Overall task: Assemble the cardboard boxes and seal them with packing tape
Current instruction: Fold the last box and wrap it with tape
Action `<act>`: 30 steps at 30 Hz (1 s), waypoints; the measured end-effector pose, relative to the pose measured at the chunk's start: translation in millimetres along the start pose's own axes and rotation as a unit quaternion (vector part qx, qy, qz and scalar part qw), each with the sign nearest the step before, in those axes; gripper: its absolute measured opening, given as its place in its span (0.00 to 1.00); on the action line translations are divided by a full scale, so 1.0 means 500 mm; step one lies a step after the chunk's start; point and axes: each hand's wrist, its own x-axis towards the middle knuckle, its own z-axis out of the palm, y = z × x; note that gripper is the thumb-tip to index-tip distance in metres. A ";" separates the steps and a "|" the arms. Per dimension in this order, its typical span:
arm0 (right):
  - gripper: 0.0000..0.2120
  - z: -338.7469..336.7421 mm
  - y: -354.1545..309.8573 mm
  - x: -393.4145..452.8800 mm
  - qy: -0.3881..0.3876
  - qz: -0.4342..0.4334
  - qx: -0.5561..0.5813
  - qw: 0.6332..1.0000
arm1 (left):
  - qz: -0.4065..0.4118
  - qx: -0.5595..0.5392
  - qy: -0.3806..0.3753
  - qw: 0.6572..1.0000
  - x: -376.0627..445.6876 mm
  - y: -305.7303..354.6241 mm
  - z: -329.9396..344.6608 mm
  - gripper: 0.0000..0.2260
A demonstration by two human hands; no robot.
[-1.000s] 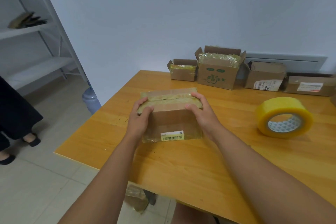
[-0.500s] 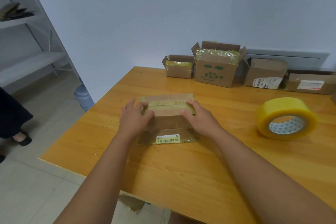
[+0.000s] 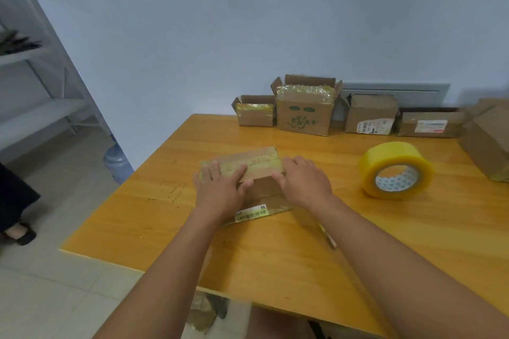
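Standing over the wooden table [image 3: 275, 256], the person has both hands down on a small cardboard box [image 3: 259, 170] that sits near the table's middle. From the head camera, the left hand [image 3: 217, 190] lies on the box's left part with its fingers stretched fairly straight across the taped top, pressing flat rather than gripping. The right hand [image 3: 303, 181] rests at the box's right end, fingers loosely spread and laid over the corner; I cannot tell whether any fingertip hooks under the edge. A strip of yellowish tape [image 3: 256, 166] runs along the box's top seam between the two hands, and a barcode label [image 3: 251, 213] shows on the near side.

To the right, well apart from the box, a roll of yellow packing tape [image 3: 396, 170] stands on its edge on the table. Along the far edge by the wall [image 3: 275, 36] is a row of boxes: a small open box [image 3: 254, 111], a taller printed box [image 3: 304, 110], a labelled box [image 3: 370, 115] and a low flat box [image 3: 429, 122]. A larger carton [image 3: 490, 140], blurred, sits at the right edge of the frame.
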 end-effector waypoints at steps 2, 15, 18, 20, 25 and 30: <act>0.23 -0.016 0.031 -0.040 -0.029 0.040 -0.033 0.998 | 0.009 -0.005 0.000 1.000 0.000 0.000 0.001 0.26; 0.18 -0.075 0.178 -0.172 -0.274 0.081 -0.043 0.957 | 0.051 -0.028 0.056 0.997 -0.001 0.058 0.003 0.31; 0.21 -0.094 0.189 -0.168 -0.239 0.075 -0.061 0.966 | 0.066 -0.017 0.044 0.997 -0.013 0.074 0.005 0.24; 0.19 -0.103 0.183 -0.155 -0.131 0.066 -0.023 0.989 | 0.077 -0.022 0.032 0.996 -0.018 0.085 0.001 0.22; 0.17 -0.128 0.178 -0.095 0.096 0.022 -0.060 0.993 | 0.119 -0.027 0.014 0.992 -0.036 0.097 0.005 0.25; 0.31 -0.169 0.246 -0.023 0.050 0.116 -0.136 0.983 | 0.116 0.012 0.020 0.993 -0.029 0.103 0.010 0.28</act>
